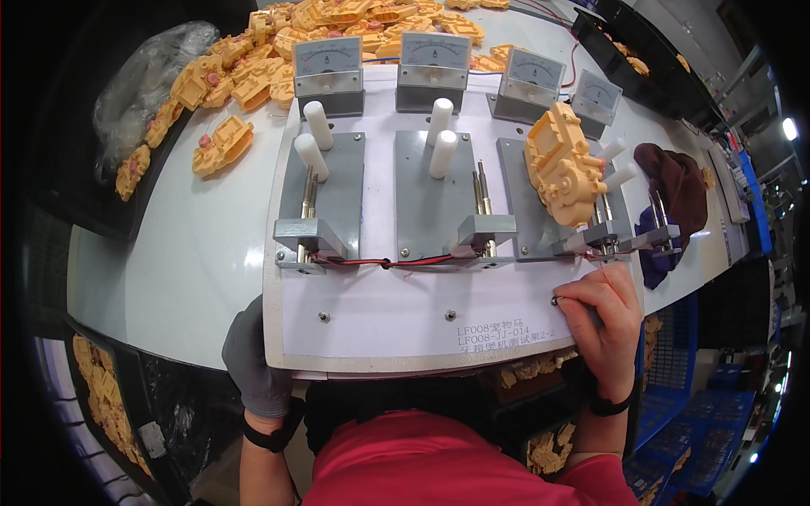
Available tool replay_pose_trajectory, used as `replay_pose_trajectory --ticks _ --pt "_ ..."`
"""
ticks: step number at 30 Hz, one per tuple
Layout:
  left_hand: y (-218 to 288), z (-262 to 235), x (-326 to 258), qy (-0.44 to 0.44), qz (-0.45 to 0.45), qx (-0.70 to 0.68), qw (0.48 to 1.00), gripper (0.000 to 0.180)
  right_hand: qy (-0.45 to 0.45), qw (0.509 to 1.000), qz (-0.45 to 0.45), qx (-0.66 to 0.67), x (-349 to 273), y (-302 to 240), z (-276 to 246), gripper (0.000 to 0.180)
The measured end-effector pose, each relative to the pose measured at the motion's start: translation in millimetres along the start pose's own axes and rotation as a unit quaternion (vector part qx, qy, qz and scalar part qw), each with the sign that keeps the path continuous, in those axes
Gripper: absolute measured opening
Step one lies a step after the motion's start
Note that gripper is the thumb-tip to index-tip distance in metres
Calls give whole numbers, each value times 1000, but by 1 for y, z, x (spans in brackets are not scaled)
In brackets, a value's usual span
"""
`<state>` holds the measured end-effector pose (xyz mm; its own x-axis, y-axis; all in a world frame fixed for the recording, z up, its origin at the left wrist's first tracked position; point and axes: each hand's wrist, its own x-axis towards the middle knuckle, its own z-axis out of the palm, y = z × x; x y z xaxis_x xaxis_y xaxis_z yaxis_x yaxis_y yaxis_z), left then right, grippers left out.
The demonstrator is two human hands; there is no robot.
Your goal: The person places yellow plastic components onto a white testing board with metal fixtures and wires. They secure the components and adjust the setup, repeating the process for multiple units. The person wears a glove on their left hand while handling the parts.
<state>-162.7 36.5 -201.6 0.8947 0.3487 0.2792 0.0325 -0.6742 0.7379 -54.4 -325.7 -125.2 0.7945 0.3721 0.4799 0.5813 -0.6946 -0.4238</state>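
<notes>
My right hand [603, 316] is bare and has its thumb and forefinger pinched on a small metal toggle switch [555, 300] at the right front of the white test board [380, 329]. Beyond it, a yellow plastic gearbox [564, 160] sits tilted on the third grey fixture plate [521, 202], beside metal probe pins. My left hand [257, 358], in a grey glove, is at the board's front left corner; its fingers are mostly hidden by the edge. Two more toggle switches, a left one [324, 317] and a middle one [450, 316], stand untouched.
Several analog meters, one of them at the left [327, 67], line the board's back. White posts [443, 154] and probe blocks [308, 232] rise from the plates. Behind lies a heap of yellow gearboxes [354, 21]; a loose gearbox [223, 146] is at left, a dark cloth [675, 185] at right.
</notes>
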Motion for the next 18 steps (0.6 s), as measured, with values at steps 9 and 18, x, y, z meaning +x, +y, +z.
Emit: replay_pose_trajectory --ticks 9,18 --pt "-2 1 -1 4 12 12 1000 47 3 1000 -7 -3 0 1 0 21" --pt "-6 1 -2 10 11 -10 1000 53 6 1000 -5 -5 1 0 1 19"
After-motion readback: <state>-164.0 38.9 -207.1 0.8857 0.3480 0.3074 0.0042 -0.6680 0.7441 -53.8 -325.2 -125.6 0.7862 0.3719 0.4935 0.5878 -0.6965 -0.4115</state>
